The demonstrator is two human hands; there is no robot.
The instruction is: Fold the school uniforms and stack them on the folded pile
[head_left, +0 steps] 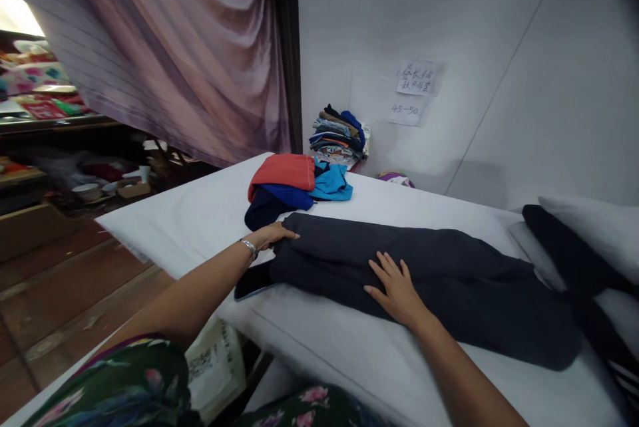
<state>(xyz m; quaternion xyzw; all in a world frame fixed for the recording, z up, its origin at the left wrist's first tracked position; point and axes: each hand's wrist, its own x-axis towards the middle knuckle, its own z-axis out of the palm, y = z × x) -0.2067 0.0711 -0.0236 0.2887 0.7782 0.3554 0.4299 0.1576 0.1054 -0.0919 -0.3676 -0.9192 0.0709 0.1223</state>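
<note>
Dark grey trousers [424,257] lie lengthwise across the white table, folded and slightly creased. At their left end, my left hand [273,235] grips the edge, thumb on top and the other fingers partly hidden. My right hand [397,287] rests on the middle of the cloth, fingers spread and palm down. A black flat piece [253,281] with a pale edge sticks out below my left wrist; its kind is unclear. Just beyond my left hand sits a small pile of folded clothes, with a red garment [284,174] on top and a bright blue one [333,182] beside it.
The white table [174,214] runs to the wall. A stack of folded clothes [337,134] stands at the back. Black clothing [569,247] and white cloth lie at the right. A pink curtain [200,48] hangs at left; a printed bag [217,364] is below the near edge.
</note>
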